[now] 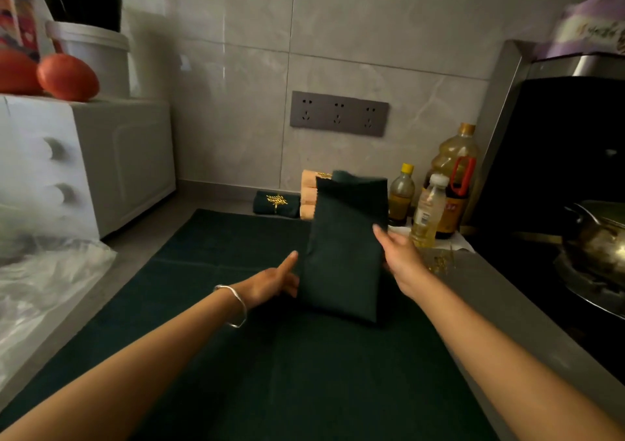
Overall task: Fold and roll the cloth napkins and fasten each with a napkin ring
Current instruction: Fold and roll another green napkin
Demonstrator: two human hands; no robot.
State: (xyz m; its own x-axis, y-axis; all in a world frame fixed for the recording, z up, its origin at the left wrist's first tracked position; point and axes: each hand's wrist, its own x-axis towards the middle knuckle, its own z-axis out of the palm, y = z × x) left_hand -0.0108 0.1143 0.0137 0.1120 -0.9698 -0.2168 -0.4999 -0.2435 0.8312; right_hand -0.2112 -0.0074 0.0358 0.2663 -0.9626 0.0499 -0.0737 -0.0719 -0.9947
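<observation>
Holding a folded green napkin [341, 254] over the counter [490, 281], my right hand [399, 258] pinches its right edge; left hand [274, 281], fingers straight, seemingly just touches it. 1 ringed roll [276, 204] sits far; rolling remains.

a home kitchen: oil bottles [455, 170], wok [598, 237] (seemingly on a stove [527, 271]).

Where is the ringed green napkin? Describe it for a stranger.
Find the grey socket panel on the wall; look below its left end. A rolled dark green napkin lies there, left of stacked peach rolls. Unlike them it is green, bound by a gold leaf ring.
</observation>
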